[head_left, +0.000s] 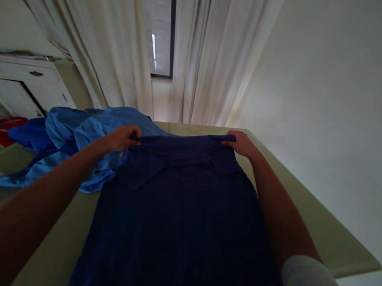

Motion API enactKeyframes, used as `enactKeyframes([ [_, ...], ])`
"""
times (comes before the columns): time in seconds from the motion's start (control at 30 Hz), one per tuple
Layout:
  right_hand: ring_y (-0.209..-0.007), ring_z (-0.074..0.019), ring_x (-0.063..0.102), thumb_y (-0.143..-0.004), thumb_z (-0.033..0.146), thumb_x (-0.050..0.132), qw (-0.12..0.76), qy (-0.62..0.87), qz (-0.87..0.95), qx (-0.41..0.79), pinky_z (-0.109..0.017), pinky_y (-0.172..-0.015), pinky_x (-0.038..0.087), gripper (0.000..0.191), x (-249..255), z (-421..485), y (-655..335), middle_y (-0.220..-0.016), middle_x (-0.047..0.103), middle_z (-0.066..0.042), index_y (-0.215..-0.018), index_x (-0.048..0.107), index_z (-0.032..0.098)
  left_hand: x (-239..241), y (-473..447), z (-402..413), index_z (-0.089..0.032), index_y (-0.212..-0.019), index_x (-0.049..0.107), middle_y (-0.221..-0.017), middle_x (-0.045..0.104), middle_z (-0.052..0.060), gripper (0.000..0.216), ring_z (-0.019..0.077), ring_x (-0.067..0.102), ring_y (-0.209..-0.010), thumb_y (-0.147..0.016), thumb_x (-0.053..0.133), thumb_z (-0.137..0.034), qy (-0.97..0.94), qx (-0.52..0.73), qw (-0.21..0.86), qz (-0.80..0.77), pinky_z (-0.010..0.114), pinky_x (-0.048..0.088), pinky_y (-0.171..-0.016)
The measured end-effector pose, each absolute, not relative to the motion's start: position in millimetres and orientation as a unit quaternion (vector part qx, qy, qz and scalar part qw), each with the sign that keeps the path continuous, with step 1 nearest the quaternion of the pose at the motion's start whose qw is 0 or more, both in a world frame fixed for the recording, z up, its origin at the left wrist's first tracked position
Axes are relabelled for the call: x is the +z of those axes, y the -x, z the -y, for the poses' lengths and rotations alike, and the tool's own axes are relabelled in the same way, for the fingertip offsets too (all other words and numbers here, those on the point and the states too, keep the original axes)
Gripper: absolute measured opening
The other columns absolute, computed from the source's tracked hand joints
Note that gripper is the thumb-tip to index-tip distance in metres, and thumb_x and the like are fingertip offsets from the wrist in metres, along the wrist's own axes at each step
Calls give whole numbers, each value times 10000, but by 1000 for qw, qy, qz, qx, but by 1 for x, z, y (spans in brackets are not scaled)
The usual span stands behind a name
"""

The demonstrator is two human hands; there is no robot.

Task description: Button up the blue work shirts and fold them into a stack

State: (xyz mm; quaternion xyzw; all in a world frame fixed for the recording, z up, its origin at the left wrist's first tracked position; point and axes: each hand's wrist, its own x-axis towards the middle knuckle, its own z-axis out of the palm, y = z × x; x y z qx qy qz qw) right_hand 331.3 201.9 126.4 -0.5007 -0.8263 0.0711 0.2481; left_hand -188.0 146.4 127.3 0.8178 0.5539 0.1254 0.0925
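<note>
A dark navy shirt [181,221] is stretched between my two hands, its upper edge pulled nearly straight and its front spreading down toward me. My left hand [124,138] pinches the upper left corner, its fingers curled over the cloth. At the upper right corner, my right hand [243,145] grips the same edge, the thumb and fingers closed on it. Collar-like folds and a centre seam show faintly in the dark cloth. The lower part runs out of the frame at the bottom.
Crumpled light blue satiny cloth [96,129] lies left on the pale table [317,214], beside darker blue cloth [29,134]. Red cloth [5,126] is at far left. Behind are a white cabinet [27,77] and curtains [218,52]; a wall [333,105] stands right.
</note>
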Motion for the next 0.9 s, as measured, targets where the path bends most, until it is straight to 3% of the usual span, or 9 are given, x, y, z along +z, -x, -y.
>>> enactKeyframes([
  [0.07, -929, -274, 650, -821, 433, 756, 258, 531, 806, 42, -373, -861, 491, 331, 133, -224, -316, -968, 727, -89, -1016, 720, 167, 141, 180, -154, -78, -1178, 609, -1131, 690, 110, 391, 237, 597, -1016, -919, 577, -369, -798, 149, 13, -584, 361, 469, -929],
  [0.2, -1258, -383, 579, -818, 456, 793, 251, 568, 784, -19, -503, -1073, 458, 748, 105, -229, -279, -1405, 617, -214, -1452, 557, 136, 119, 147, -140, -119, -1492, 492, -1494, 557, 184, 513, 338, 522, -1326, -1015, 477, -309, -788, 162, -116, -583, 484, 412, -1091],
  [0.33, -1500, -353, 398, -1005, 543, 552, 186, 464, 866, -7, -530, -1220, 336, 667, 42, -189, -252, -1662, 389, -141, -1586, 449, 231, 56, 139, -115, -228, -1560, 476, -1666, 407, 116, 578, 310, 386, -1513, -1050, 397, -488, -861, 79, -73, -498, 518, 261, -1240],
  [0.5, -1434, -294, 512, -1062, 542, 429, 145, 399, 902, 79, -503, -1213, 383, 530, 6, -153, -251, -1554, 548, -106, -1489, 591, 272, 20, 170, -90, -231, -1511, 556, -1619, 484, 104, 550, 278, 404, -1517, -1048, 336, -429, -863, 75, -54, -497, 528, 227, -1271],
  [0.67, -1353, -311, 581, -1051, 561, 457, 184, 397, 895, 88, -547, -1186, 415, 490, 26, -125, -284, -1437, 648, -117, -1367, 689, 267, 28, 188, -18, -249, -1367, 680, -1475, 630, 100, 512, 309, 574, -1361, -1039, 394, -519, -818, 157, -61, -551, 518, 406, -1184],
  [0.8, -1357, -306, 576, -1034, 564, 514, 190, 431, 874, 122, -547, -1199, 412, 493, 31, -68, -319, -1442, 633, -122, -1406, 646, 268, 13, 178, 96, -323, -1432, 625, -1486, 624, 47, 530, 280, 614, -1314, -988, 526, -594, -815, 173, -29, -552, 448, 483, -1139],
  [0.9, -1358, -297, 575, -1016, 552, 567, 203, 458, 853, 145, -540, -1194, 431, 537, 25, -4, -334, -1469, 599, -113, -1485, 552, 290, -7, 162, 180, -395, -1578, 450, -1604, 509, 20, 772, 278, 595, -1349, -874, 691, -599, -851, 128, -29, -509, 397, 538, -1084],
])
